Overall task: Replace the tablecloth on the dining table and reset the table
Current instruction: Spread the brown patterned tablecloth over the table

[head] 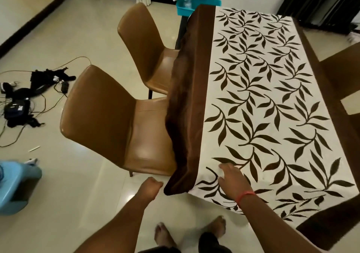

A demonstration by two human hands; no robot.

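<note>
Head view: cloth laid, near corner being settled

Risk: the tablecloth (pixel 259 89) covers the table, but its brown border (pixel 187 100) hangs rumpled over the near chair (pixel 109 116). A pull at this corner could, I judge, drag the whole cloth askew or catch it on the chair seat.

Right hand (pixel 232 178): fingers spread and fairly straight, pressing flat on the leaf print near the corner, holding nothing.

Left hand (pixel 152 185): fingers curled into a loose fist just beside the hanging corner, apparently not touching it; nothing visible inside.

Nothing yet reset on the table; teal tray (pixel 187 7) beyond the far end
</note>
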